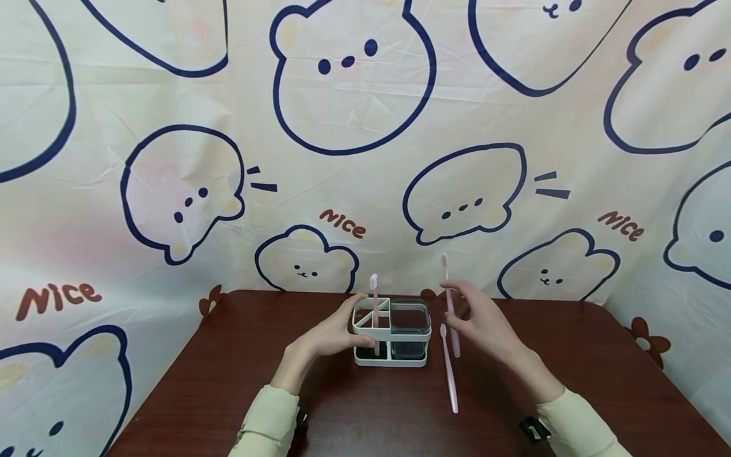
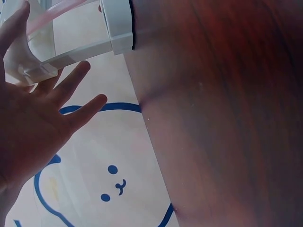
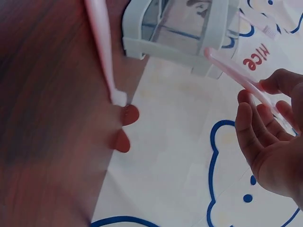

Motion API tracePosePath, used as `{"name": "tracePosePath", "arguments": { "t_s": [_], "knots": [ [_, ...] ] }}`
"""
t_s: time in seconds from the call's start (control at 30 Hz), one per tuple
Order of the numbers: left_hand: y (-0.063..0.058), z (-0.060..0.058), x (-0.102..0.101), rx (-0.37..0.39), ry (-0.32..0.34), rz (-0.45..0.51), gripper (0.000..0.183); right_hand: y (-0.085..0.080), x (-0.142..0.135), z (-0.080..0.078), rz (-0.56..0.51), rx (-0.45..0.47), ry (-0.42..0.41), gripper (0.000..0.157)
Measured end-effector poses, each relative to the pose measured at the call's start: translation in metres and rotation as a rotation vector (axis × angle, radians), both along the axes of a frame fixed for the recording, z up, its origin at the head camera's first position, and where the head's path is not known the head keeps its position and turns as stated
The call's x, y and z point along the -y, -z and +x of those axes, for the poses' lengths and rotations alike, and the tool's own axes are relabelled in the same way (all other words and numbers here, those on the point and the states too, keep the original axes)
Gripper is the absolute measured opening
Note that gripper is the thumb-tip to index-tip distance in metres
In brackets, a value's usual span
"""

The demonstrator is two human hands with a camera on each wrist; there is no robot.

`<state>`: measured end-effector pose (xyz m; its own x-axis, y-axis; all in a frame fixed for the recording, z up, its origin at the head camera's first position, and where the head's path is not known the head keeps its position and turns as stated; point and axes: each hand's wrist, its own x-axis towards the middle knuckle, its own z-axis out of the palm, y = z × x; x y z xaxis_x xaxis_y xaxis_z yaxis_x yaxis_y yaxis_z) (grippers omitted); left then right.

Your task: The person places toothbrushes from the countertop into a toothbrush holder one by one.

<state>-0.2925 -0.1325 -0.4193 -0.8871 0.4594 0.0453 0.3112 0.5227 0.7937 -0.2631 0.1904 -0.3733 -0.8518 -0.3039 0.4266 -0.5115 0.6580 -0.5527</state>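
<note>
On the brown surface [image 1: 217, 381], one pink toothbrush [image 1: 449, 374] lies at the near right, its bristles pointing far. The right hand [image 1: 485, 322], partly curled, pinches a second toothbrush [image 3: 234, 72], bristles up, just right of the holder [image 1: 391, 334]. The left hand [image 1: 331, 331] clasps the holder's left side, where a third toothbrush [image 1: 375, 311] stands. Patterned cloth [image 1: 320, 184] hangs at the far side.

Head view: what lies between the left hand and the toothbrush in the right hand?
The holder with an upright toothbrush in it, then the bristle end of a loose toothbrush, as the head view shows.
</note>
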Motion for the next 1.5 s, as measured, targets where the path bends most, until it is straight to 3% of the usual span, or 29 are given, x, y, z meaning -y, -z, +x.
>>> {"name": "tracePosePath", "arguments": {
  "t_s": [0.5,0.73,1.2,1.5],
  "knots": [
    [0.002,0.000,0.002,0.014,-0.017,0.006,0.102,-0.022,0.037,-0.001,-0.047,-0.191,-0.085,0.053],
    [0.002,0.000,0.002,0.011,-0.017,0.012,0.102,-0.028,0.052,-0.003,-0.077,-0.280,-0.066,0.050],
    [0.002,-0.001,-0.001,0.017,-0.016,0.011,0.100,-0.032,0.079,-0.007,-0.111,-0.316,-0.048,0.048],
    [0.003,-0.002,-0.001,0.024,-0.002,0.026,0.099,-0.023,0.094,-0.015,-0.093,-0.327,-0.046,0.046]
  ]
}}
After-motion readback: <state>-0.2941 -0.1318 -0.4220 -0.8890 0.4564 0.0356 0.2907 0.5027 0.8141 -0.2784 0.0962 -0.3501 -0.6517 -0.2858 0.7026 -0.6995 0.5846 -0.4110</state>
